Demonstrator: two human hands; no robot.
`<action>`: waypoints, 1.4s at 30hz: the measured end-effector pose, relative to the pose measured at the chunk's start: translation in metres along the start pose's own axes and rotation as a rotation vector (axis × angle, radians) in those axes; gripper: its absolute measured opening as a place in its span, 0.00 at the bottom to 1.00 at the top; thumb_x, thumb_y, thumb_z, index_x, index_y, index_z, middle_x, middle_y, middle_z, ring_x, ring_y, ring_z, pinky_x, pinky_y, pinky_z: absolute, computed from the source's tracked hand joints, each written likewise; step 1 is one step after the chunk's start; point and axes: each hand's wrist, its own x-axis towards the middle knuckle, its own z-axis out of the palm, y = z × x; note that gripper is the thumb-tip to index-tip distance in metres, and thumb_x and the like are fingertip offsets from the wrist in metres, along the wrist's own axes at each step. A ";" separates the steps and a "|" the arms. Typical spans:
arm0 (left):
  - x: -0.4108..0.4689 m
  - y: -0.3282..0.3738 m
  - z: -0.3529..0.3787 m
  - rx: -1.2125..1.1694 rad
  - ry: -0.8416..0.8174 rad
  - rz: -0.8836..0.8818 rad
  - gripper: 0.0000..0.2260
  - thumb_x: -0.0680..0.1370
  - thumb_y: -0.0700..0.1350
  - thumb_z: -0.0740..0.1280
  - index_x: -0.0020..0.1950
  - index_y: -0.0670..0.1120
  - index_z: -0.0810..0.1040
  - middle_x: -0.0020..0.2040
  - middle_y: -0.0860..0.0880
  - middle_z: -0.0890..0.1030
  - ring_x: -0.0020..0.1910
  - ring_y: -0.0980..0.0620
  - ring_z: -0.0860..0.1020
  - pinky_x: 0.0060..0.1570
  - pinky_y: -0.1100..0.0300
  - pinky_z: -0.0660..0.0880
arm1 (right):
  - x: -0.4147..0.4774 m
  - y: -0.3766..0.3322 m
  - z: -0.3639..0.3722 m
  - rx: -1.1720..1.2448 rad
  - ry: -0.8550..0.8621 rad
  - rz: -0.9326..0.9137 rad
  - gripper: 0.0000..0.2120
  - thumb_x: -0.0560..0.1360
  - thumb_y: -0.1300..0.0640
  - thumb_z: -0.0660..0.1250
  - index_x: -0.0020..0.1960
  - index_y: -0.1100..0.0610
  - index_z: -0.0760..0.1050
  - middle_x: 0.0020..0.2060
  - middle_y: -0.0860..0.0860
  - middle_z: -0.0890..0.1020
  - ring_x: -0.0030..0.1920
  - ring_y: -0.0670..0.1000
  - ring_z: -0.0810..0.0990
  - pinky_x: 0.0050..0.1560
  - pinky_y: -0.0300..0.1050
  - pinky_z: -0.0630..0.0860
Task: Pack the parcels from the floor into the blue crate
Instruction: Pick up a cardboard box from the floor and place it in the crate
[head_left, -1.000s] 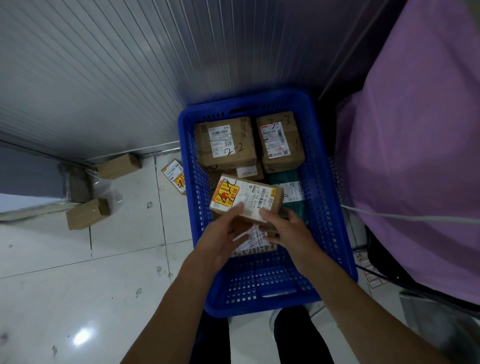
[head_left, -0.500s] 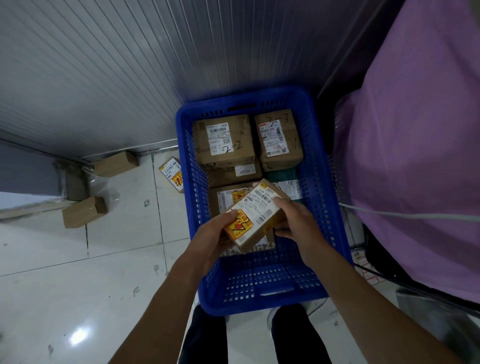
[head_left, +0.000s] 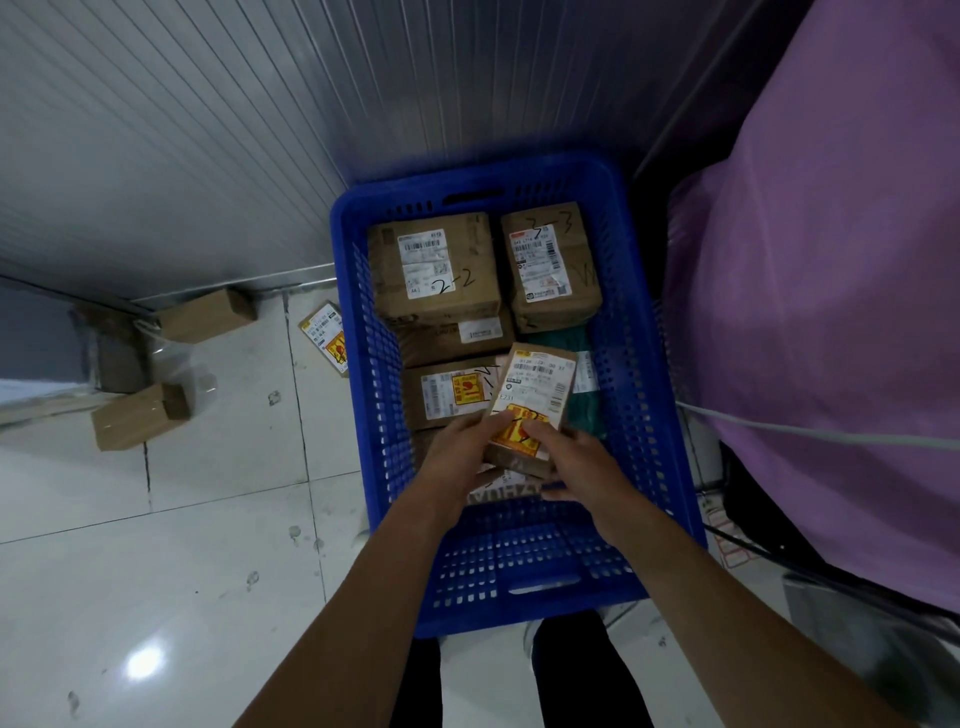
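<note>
A blue plastic crate (head_left: 644, 415) stands on the floor against the wall, holding several brown cardboard parcels. Both hands grip one small brown parcel (head_left: 535, 395) with a white label and a yellow-and-red sticker, held lengthways over the crate's middle. My left hand (head_left: 457, 457) holds its near left corner, my right hand (head_left: 571, 462) its near right end. Beneath it lie a parcel with a similar sticker (head_left: 447, 395) and a green packet (head_left: 582, 410). Parcels marked "2-2" (head_left: 431, 265) and "3-3" (head_left: 550, 265) fill the far end.
On the tiled floor left of the crate lie two plain brown boxes (head_left: 140, 415) (head_left: 208, 314) and a small stickered parcel (head_left: 327, 338). A corrugated metal wall rises behind. A large purple bag (head_left: 831, 312) presses against the crate's right side. My legs stand at the crate's near end.
The held parcel has been turned from crosswise to lengthways and shifted slightly right over the green packet. Both hands stayed on it.
</note>
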 end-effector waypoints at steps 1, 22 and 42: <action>0.006 0.000 0.003 0.040 0.010 0.009 0.14 0.78 0.52 0.72 0.62 0.50 0.81 0.57 0.47 0.85 0.57 0.49 0.82 0.59 0.51 0.80 | 0.005 0.001 -0.005 -0.023 0.004 0.027 0.19 0.78 0.41 0.67 0.61 0.52 0.78 0.51 0.49 0.84 0.46 0.49 0.83 0.44 0.44 0.80; 0.165 -0.007 0.036 0.747 0.147 0.440 0.14 0.82 0.48 0.66 0.66 0.46 0.81 0.59 0.48 0.85 0.56 0.48 0.82 0.57 0.49 0.80 | 0.195 0.026 -0.002 0.637 0.022 0.075 0.15 0.80 0.45 0.66 0.55 0.57 0.79 0.42 0.50 0.84 0.39 0.46 0.83 0.49 0.43 0.79; 0.223 0.005 0.051 1.296 0.098 0.437 0.22 0.79 0.43 0.65 0.73 0.41 0.70 0.67 0.37 0.73 0.65 0.37 0.74 0.58 0.49 0.72 | 0.258 0.006 -0.013 0.177 0.367 0.078 0.19 0.85 0.45 0.55 0.40 0.54 0.70 0.38 0.54 0.80 0.35 0.50 0.77 0.55 0.53 0.79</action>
